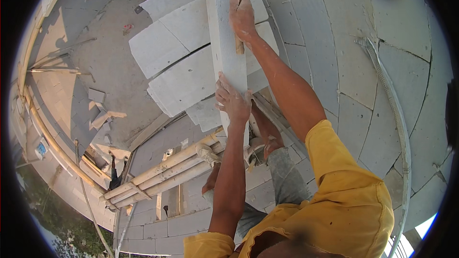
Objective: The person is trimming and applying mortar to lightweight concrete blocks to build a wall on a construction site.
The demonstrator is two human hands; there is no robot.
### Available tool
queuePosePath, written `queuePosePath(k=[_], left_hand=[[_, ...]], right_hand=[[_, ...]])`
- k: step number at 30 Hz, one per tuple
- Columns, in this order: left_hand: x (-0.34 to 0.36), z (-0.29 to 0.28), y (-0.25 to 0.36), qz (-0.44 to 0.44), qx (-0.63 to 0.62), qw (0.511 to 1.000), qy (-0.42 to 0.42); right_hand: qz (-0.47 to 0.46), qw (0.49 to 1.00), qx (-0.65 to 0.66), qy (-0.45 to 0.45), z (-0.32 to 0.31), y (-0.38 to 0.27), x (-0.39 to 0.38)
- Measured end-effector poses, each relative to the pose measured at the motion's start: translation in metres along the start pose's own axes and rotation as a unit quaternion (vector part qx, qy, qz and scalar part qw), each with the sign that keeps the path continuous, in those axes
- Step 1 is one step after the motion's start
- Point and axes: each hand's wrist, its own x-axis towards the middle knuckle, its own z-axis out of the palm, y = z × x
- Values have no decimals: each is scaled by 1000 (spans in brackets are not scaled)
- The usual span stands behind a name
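Note:
A long, pale concrete block (221, 28) lies across a stack of white blocks (179, 74) in front of me. My left hand (233, 99) grips it across its near part, fingers over the left edge and the thumb at the right. Above the far part of the block, my right hand (243, 18) is closed round the wooden handle of a hammer (239, 46). The hammer's dark metal head is at the upper edge of the view and partly cut off. Both hands are dusted white.
Bundled bamboo poles (165, 174) run below the stack by my feet. A block wall (354, 67) with a corrugated conduit (399, 119) rises on the right. Broken block pieces (101, 117) lie at left; greenery (52, 210) shows far below, past a curved pole (57, 150).

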Motion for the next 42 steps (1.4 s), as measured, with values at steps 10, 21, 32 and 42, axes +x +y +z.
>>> queuePosePath(k=[10,21,32,42], left_hand=[[5,4,9,-41,5,997,-61],[13,3,-1,-62,26,996,-58],[7,3,0,-51,16,997,-57],[7,5,0,-57,16,996,-61]], right_hand=[[48,993,-108,-5,-17,-4,-34],[31,999,-19,-28,-46,11,-68],[12,998,-63,-15,-25,-12,1],[22,996,-88,-13,-12,-15,4]])
